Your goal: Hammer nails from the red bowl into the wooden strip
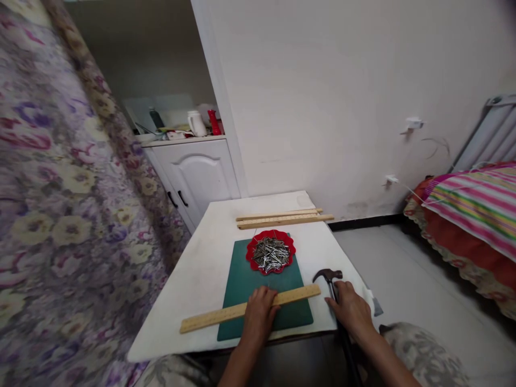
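Note:
My left hand (260,310) lies on a long wooden strip (209,318) that rests across a green cutting mat (242,285), its fingers curled over the strip and pressing it down. My right hand (350,307) is closed round the handle of a claw hammer (327,276), whose dark head rests on the white table (201,274) just right of the mat. A red scalloped dish (252,252) full of steel nails (271,252) sits on the mat's far end.
Two more wooden strips (284,217) lie at the table's far edge near the wall. A flowered curtain (60,204) hangs close on the left. A white cabinet (193,174) stands behind it, and a bed with striped bedding (475,204) is at right.

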A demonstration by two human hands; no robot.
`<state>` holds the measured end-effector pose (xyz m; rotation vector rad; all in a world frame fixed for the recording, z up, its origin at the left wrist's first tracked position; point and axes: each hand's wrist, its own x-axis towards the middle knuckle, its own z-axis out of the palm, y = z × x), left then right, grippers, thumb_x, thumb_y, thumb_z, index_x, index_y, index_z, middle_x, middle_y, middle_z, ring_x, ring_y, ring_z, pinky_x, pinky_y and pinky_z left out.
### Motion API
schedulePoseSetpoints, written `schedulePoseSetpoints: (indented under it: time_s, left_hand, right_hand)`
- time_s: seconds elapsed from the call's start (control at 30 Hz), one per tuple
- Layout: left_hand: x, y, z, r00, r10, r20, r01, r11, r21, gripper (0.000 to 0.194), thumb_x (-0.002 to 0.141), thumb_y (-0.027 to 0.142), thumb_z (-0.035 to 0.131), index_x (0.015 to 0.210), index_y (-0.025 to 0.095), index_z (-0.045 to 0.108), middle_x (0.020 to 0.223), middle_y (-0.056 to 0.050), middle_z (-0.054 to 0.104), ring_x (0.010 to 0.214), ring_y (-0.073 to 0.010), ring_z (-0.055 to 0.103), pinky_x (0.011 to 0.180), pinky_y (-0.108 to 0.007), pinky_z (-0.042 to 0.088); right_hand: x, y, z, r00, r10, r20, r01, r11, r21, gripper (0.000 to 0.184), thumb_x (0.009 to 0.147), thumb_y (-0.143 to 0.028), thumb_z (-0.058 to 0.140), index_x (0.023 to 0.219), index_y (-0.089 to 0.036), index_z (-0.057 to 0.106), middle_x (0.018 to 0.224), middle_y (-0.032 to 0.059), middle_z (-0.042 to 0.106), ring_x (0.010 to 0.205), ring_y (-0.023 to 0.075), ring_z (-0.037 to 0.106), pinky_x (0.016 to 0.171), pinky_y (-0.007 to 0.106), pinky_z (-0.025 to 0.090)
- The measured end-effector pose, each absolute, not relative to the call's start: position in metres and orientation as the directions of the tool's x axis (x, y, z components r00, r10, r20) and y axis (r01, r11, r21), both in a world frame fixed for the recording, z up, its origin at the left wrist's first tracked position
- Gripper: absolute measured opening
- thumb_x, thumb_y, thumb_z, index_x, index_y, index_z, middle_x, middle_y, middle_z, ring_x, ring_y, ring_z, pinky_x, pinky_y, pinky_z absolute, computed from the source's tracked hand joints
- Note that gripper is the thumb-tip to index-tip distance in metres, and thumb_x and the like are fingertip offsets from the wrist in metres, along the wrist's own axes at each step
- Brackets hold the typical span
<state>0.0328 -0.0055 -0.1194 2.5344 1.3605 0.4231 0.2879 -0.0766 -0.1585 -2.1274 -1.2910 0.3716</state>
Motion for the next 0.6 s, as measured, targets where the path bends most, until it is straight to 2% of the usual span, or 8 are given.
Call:
schedulePoseSetpoints:
  time_s: [0.1, 0.2, 0.27, 0.37, 0.4, 0.47, 0.53, 0.6]
  left_hand:
    - [0.024, -0.005, -0.121, 0.517, 0.842, 0.152, 0.778, -0.536, 0.326, 0.021, 0.085, 0.023, 0.052, 0.104, 0.020, 0.061, 0.102, -0.007, 0.057, 0.094, -0.0210, 0.051, 0.080, -0.032, 0.040]
    - [0.012, -0.002, -0.122, 0.520, 0.839, 0.160, 0.778, -0.542, 0.318, 0.023, 0.088, 0.027, 0.049, 0.105, 0.020, 0.062, 0.100, -0.008, 0.058, 0.093, -0.0208, 0.051, 0.079, -0.032, 0.040]
    - [0.004, 0.000, -0.121, 0.542, 0.826, 0.155, 0.765, -0.561, 0.317, 0.026, 0.089, 0.032, 0.047, 0.106, 0.021, 0.063, 0.099, -0.008, 0.059, 0.091, -0.0202, 0.052, 0.079, -0.032, 0.040]
    - [-0.005, 0.004, -0.113, 0.585, 0.801, 0.128, 0.741, -0.592, 0.317, 0.031, 0.093, 0.037, 0.039, 0.108, 0.023, 0.063, 0.094, -0.006, 0.061, 0.088, -0.0191, 0.052, 0.079, -0.032, 0.040]
    - [-0.006, 0.005, -0.110, 0.594, 0.796, 0.117, 0.738, -0.597, 0.315, 0.033, 0.094, 0.038, 0.036, 0.106, 0.023, 0.062, 0.093, -0.006, 0.061, 0.088, -0.0186, 0.052, 0.079, -0.031, 0.039]
    - [-0.005, 0.008, -0.104, 0.595, 0.797, 0.104, 0.745, -0.595, 0.300, 0.037, 0.095, 0.038, 0.031, 0.101, 0.021, 0.063, 0.092, -0.005, 0.059, 0.086, -0.0174, 0.052, 0.077, -0.029, 0.039]
    - [-0.004, 0.011, -0.101, 0.586, 0.804, 0.100, 0.763, -0.589, 0.265, 0.038, 0.095, 0.039, 0.029, 0.096, 0.021, 0.063, 0.091, -0.005, 0.056, 0.085, -0.0165, 0.052, 0.075, -0.027, 0.039]
    - [-0.003, 0.014, -0.101, 0.587, 0.803, 0.099, 0.775, -0.593, 0.218, 0.037, 0.095, 0.039, 0.030, 0.097, 0.022, 0.063, 0.091, -0.004, 0.055, 0.084, -0.0163, 0.052, 0.074, -0.027, 0.037]
  right_hand:
    - [0.296, -0.076, -0.161, 0.493, 0.867, 0.072, 0.612, -0.288, -0.736, 0.021, 0.069, -0.024, 0.057, 0.090, -0.022, 0.060, 0.094, 0.0092, 0.061, 0.081, 0.0281, 0.059, 0.070, 0.039, 0.040]
    - [0.306, -0.076, -0.158, 0.495, 0.868, 0.041, 0.461, -0.222, -0.860, 0.013, 0.071, -0.028, 0.055, 0.082, -0.023, 0.059, 0.072, 0.0032, 0.059, 0.069, 0.0232, 0.057, 0.063, 0.035, 0.043]
    - [0.310, -0.077, -0.149, 0.479, 0.878, 0.017, 0.339, -0.167, -0.926, 0.020, 0.076, -0.037, 0.050, 0.086, -0.022, 0.059, 0.065, 0.0008, 0.055, 0.059, 0.0199, 0.054, 0.054, 0.032, 0.044]
    - [0.309, -0.078, -0.127, 0.411, 0.911, -0.017, 0.076, -0.053, -0.996, 0.035, 0.082, -0.045, 0.045, 0.102, -0.020, 0.059, 0.077, 0.0015, 0.056, 0.054, 0.0135, 0.050, 0.044, 0.025, 0.040]
    - [0.307, -0.079, -0.120, 0.351, 0.935, -0.053, -0.162, 0.005, -0.987, 0.035, 0.081, -0.043, 0.052, 0.105, -0.020, 0.059, 0.080, 0.0015, 0.056, 0.052, 0.0109, 0.047, 0.041, 0.022, 0.037]
    - [0.299, -0.079, -0.109, 0.219, 0.968, -0.122, -0.527, 0.012, -0.850, 0.032, 0.077, -0.037, 0.063, 0.104, -0.020, 0.062, 0.075, -0.0003, 0.053, 0.047, 0.0065, 0.040, 0.037, 0.017, 0.031]
    - [0.292, -0.079, -0.106, 0.131, 0.979, -0.156, -0.689, -0.023, -0.724, 0.030, 0.074, -0.030, 0.070, 0.101, -0.019, 0.064, 0.070, -0.0019, 0.051, 0.043, 0.0037, 0.033, 0.035, 0.014, 0.028]
    - [0.287, -0.079, -0.109, 0.104, 0.981, -0.167, -0.735, -0.037, -0.677, 0.030, 0.073, -0.026, 0.072, 0.101, -0.019, 0.064, 0.068, -0.0027, 0.049, 0.042, 0.0028, 0.030, 0.034, 0.013, 0.027]
